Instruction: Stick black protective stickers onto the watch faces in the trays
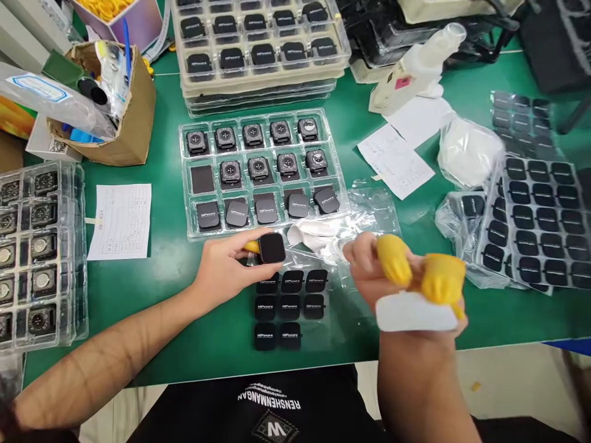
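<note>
Left hand [226,263] is gripping a black smartwatch [272,248], thumb and fingers clamped on its sides, dark screen facing up; watch is sitting over the far edge of the black HiFuture sticker sheet [290,306], just near of the clear tray [333,163]. Right hand [410,278] is blurring, yellow finger cots [394,261] standing apart; a white flat piece [415,311] is lying against it, can't tell if fingers are clamping it. Tray's far and middle rows are holding watches back up, near row is showing dark squares; left middle pocket is showing its dark bottom. Crumpled white cloth [314,234] and clear film [376,209] are crowding the tray's near right corner, between the hands. Green table [184,344] is showing as a strip between sticker sheet and near edge, and between tray and left paper slip [120,221]. Tray stack [265,77] is bounding the far side; sticker sheets [540,215] are bounding the right.
</note>
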The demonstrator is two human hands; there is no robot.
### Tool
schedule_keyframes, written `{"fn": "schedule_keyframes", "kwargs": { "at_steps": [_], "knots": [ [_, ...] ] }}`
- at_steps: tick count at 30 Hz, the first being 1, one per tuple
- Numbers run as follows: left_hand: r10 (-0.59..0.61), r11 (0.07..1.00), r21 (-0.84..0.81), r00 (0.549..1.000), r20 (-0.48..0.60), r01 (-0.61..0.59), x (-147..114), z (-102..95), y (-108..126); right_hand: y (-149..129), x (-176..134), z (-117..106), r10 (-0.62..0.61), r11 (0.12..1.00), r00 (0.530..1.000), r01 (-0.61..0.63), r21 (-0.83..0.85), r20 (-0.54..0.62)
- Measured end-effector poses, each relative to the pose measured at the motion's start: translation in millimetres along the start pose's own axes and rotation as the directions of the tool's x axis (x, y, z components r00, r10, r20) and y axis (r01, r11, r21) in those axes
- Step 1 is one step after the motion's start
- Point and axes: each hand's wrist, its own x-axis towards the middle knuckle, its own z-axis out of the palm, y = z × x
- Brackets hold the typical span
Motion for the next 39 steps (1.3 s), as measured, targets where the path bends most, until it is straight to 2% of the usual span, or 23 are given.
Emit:
{"fn": "schedule_keyframes", "kwargs": {
  "at_steps": [2, 5, 7, 10, 17, 30, 34, 39],
  "knots": [
    [0.064, 0.995, 0.072, 0.997, 0.031, -0.067, -1, 0.3, -2, -11, 9, 7, 0.147, 0.986, 0.989, -0.143, 0.090, -0.034],
    [0.114, 0.986, 0.115, 0.992, 0.062, -0.121, -3, 0.4, -4, -22, 21, 32, 0.422, 0.889, 0.906, -0.415, 0.193, 0.005],
    [0.122, 0.984, 0.125, 0.990, 0.064, -0.129, -3, 0.2, -4, -22, 24, 45, 0.505, 0.839, 0.862, -0.503, 0.207, 0.049],
    [0.131, 0.977, 0.156, 0.988, 0.076, -0.142, -4, -0.4, -4, -18, 25, 51, 0.566, 0.798, 0.824, -0.559, 0.225, 0.042],
    [0.154, 0.965, 0.200, 0.983, 0.100, -0.171, -3, -1.5, -4, -16, 29, 48, 0.604, 0.753, 0.793, -0.601, 0.268, 0.081],
    [0.174, 0.951, 0.244, 0.981, 0.088, -0.190, -3, -1.1, -2, -13, 28, 51, 0.609, 0.737, 0.789, -0.599, 0.314, 0.076],
    [0.181, 0.948, 0.250, 0.980, 0.085, -0.197, -3, -0.5, -2, -10, 24, 49, 0.584, 0.777, 0.808, -0.585, 0.233, 0.081],
    [0.183, 0.953, 0.229, 0.979, 0.094, -0.200, -2, 0.2, -3, -9, 20, 47, 0.566, 0.824, 0.825, -0.566, 0.012, 0.009]
  ]
}}
